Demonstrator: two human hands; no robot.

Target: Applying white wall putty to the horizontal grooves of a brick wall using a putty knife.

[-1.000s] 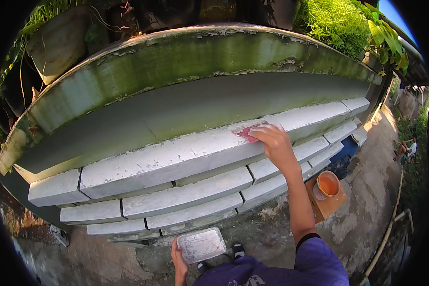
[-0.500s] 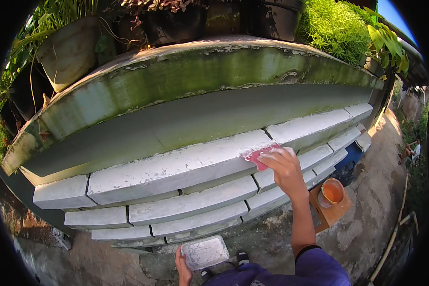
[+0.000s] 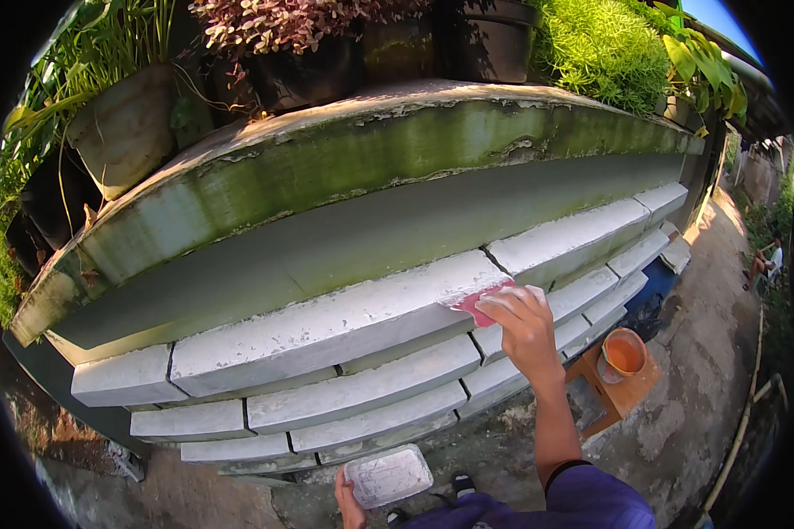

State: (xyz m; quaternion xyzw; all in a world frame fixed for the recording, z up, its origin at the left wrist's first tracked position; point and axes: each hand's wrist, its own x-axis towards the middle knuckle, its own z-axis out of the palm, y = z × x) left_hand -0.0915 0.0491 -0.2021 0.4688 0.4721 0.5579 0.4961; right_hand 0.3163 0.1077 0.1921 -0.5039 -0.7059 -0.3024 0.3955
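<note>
My right hand [image 3: 522, 324] grips a red putty scraper [image 3: 483, 304], its blade smeared white and pressed against the top row of white blocks [image 3: 344, 309] near a dark vertical joint. White paste covers some of my fingers. Low in the view, my left hand [image 3: 350, 498] holds a shallow white tray [image 3: 388, 477] by its left side, with whitish residue in it. Rough, pitted patches mark the white top face left of the scraper.
Above the blocks juts a mossy concrete ledge [image 3: 344, 159] bearing potted plants [image 3: 123, 128]. At right an orange bucket [image 3: 624, 353] stands on a wooden stool [image 3: 616, 395]. A bamboo pole [image 3: 752, 397] lies along the path; a person [image 3: 765, 264] sits far off.
The scraper and my right hand have moved slightly down over the block's front edge. The whole view has shifted a little, and more of the plants shows. Both grips stay the same.
</note>
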